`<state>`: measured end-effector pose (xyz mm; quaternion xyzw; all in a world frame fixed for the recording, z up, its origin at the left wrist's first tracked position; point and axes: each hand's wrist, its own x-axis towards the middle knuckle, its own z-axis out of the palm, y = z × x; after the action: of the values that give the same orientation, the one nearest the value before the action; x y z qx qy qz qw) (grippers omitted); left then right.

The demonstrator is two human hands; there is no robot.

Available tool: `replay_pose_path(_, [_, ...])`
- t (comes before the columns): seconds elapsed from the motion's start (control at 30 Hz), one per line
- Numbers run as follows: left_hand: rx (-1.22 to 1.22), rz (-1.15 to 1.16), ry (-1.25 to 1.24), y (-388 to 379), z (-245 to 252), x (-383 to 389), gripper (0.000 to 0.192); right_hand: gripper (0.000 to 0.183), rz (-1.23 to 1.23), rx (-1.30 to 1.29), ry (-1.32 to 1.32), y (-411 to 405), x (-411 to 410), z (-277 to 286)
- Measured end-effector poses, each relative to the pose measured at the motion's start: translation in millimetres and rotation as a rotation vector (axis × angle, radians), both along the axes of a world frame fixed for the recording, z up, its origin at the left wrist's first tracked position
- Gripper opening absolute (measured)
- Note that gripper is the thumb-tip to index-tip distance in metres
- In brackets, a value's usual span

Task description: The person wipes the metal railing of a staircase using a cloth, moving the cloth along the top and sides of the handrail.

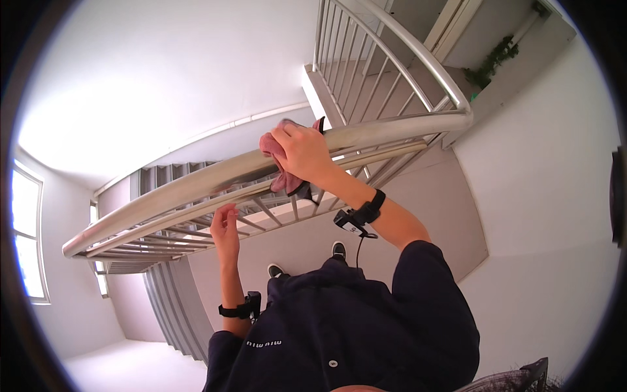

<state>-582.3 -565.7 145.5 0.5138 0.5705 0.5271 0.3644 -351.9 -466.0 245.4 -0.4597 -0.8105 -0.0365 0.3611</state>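
A metal stair handrail [196, 183] curves across the view in front of me. My right hand [303, 152] grips a pink cloth with dark edging [272, 145], draped over the top tube. Part of the cloth hangs below the rail, and my palm hides the rest. Lower and to the left, my left hand [225, 225] is raised near the thinner second rail [181, 223], fingers loosely curled and holding nothing. Whether its fingertips touch that rail cannot be told.
Grey stairs descend at the left [171, 294], and another flight [169, 176] shows beyond the rail. Upright bars [264, 210] fill the railing. A white wall [539, 196] stands at the right, and a green plant [492, 61] is at the upper right.
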Motion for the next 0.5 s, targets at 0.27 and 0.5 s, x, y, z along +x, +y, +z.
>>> replay_pose_path(0.27, [-0.016, -0.053, 0.033, 1, -1, 1, 0.017, 0.024, -0.391, -0.084, -0.063, -22, 109, 10])
replay_pose_path(0.5, [-0.067, -0.008, 0.012, -19, -20, -2, 0.018, 0.019, -0.383, -0.037, 0.051, -17, 124, -3])
